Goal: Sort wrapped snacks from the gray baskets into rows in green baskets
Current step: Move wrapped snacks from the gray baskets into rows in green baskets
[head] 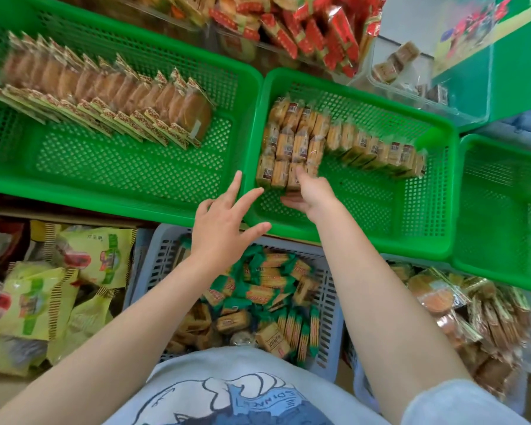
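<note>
Showing three green baskets (350, 237), two gray baskets (331, 305), two hands (224, 228)

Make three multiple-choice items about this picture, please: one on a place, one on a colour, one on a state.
1. Where is the right hand?
A. In the middle green perforated plastic basket, at the clear-wrapped tan biscuit packs
B. In the gray plastic basket
C. On the lap

2. What colour are the wrapper ends of the loose snacks in the gray slotted plastic basket?
A. Blue
B. Green
C. Pink

3. How is the left hand?
A. Gripping a pack
B. A closed fist
C. Open, fingers spread, holding nothing

Answers:
1 A: its fingers reach the front row of packs in that basket.
2 B: the green-ended wrapped snacks show green at both ends.
3 C: its fingers are straight over the basket's rim, with no pack in them.
</note>
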Action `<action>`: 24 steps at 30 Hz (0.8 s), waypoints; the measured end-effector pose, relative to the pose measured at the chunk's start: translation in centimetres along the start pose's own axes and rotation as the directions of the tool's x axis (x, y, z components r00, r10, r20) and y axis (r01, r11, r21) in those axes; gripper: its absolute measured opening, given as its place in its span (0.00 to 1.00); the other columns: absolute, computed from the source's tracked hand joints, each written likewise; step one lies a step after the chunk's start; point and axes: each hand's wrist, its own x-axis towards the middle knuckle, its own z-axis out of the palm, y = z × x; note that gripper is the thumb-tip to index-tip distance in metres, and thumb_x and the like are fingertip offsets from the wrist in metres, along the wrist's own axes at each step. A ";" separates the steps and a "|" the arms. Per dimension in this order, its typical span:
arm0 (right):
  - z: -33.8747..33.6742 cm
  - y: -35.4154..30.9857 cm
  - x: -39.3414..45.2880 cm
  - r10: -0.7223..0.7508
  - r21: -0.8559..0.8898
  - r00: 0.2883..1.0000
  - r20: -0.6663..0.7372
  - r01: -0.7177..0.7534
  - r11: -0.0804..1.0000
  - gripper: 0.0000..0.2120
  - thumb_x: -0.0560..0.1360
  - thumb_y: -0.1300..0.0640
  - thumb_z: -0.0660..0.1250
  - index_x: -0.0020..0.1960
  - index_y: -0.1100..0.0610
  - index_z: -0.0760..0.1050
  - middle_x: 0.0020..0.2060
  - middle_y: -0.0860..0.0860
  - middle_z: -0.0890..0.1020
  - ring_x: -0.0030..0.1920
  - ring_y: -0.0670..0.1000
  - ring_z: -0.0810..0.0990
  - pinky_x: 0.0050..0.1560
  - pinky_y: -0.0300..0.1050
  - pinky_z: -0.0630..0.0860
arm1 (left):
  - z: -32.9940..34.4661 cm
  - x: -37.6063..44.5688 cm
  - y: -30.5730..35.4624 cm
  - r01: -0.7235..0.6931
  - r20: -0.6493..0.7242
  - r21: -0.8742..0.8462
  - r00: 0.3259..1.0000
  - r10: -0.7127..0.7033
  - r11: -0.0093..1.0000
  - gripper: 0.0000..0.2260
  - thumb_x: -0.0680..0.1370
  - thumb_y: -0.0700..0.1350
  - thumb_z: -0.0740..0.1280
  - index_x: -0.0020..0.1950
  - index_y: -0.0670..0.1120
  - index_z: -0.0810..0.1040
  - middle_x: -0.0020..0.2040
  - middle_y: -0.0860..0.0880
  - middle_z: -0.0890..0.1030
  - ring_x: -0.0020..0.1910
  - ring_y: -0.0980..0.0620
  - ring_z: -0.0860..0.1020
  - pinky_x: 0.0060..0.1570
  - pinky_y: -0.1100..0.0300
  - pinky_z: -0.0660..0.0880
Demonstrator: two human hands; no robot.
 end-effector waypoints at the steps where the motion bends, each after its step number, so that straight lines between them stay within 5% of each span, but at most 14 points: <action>1: 0.0 -0.3 0.0 -0.016 0.037 1.000 0.014 0.015 0.999 0.33 0.81 0.46 0.65 0.79 0.58 0.56 0.74 0.59 0.68 0.54 0.60 0.83 0.46 0.52 0.85 | 0.0 0.0 0.0 -0.001 0.000 0.007 1.000 0.001 1.000 0.29 0.79 0.67 0.57 0.79 0.62 0.59 0.83 0.52 0.47 0.68 0.49 0.73 0.71 0.48 0.60; 6: -0.9 0.3 -0.6 -0.028 -0.039 0.996 0.081 0.032 0.999 0.40 0.80 0.42 0.64 0.81 0.55 0.47 0.61 0.62 0.79 0.48 0.58 0.86 0.52 0.55 0.83 | -0.4 0.1 0.1 0.010 0.024 0.003 1.000 -0.010 1.000 0.27 0.80 0.66 0.58 0.78 0.63 0.60 0.83 0.53 0.46 0.69 0.49 0.73 0.70 0.47 0.61; 9: -2.4 0.4 -2.3 -0.063 -0.088 0.994 0.093 0.071 0.994 0.38 0.82 0.46 0.64 0.82 0.57 0.46 0.60 0.62 0.79 0.48 0.56 0.86 0.50 0.51 0.84 | -0.6 0.1 0.2 0.019 0.027 -0.005 0.999 -0.019 1.000 0.21 0.79 0.66 0.59 0.71 0.62 0.70 0.83 0.52 0.47 0.66 0.48 0.75 0.69 0.47 0.62; 13: -4.6 1.8 -6.9 -0.216 -0.210 0.976 0.037 0.219 0.953 0.26 0.82 0.50 0.63 0.76 0.59 0.62 0.53 0.57 0.82 0.44 0.52 0.85 0.47 0.46 0.82 | -0.9 -0.1 0.4 0.046 0.031 -0.071 0.999 -0.044 0.996 0.13 0.80 0.63 0.62 0.58 0.58 0.79 0.82 0.48 0.52 0.76 0.45 0.64 0.73 0.44 0.57; 16: -6.1 4.0 -11.1 -0.347 -0.181 0.936 0.054 0.350 0.919 0.09 0.82 0.52 0.63 0.60 0.55 0.74 0.44 0.53 0.82 0.37 0.50 0.81 0.39 0.44 0.79 | -1.2 -0.7 1.2 0.045 0.025 -0.083 0.999 -0.043 0.996 0.14 0.81 0.59 0.63 0.60 0.54 0.80 0.81 0.42 0.55 0.79 0.42 0.56 0.74 0.44 0.57; 18: -6.8 6.2 -13.4 -0.355 -0.099 0.927 0.125 0.368 0.925 0.07 0.83 0.54 0.62 0.56 0.56 0.77 0.39 0.53 0.81 0.32 0.50 0.79 0.33 0.43 0.76 | -1.2 -1.9 1.5 0.013 -0.002 -0.061 1.000 -0.013 0.998 0.15 0.82 0.56 0.64 0.64 0.51 0.77 0.81 0.40 0.55 0.79 0.41 0.55 0.74 0.44 0.57; 22: -6.9 13.1 -13.8 -0.219 -0.351 0.953 0.209 0.282 0.893 0.09 0.83 0.53 0.61 0.56 0.57 0.76 0.42 0.52 0.82 0.35 0.50 0.81 0.39 0.47 0.78 | 0.1 -7.4 1.0 -0.112 -0.205 -0.117 0.975 0.087 0.987 0.12 0.81 0.47 0.67 0.63 0.45 0.78 0.70 0.41 0.72 0.68 0.40 0.71 0.66 0.43 0.69; 24: -6.4 17.0 -12.6 -0.098 -0.590 0.969 0.227 0.217 0.778 0.10 0.83 0.50 0.61 0.59 0.55 0.74 0.50 0.52 0.82 0.41 0.50 0.82 0.47 0.51 0.80 | 0.8 -10.1 0.5 -0.006 -0.039 -0.257 0.999 -0.005 0.966 0.09 0.82 0.48 0.64 0.60 0.47 0.78 0.60 0.48 0.78 0.55 0.48 0.78 0.52 0.50 0.77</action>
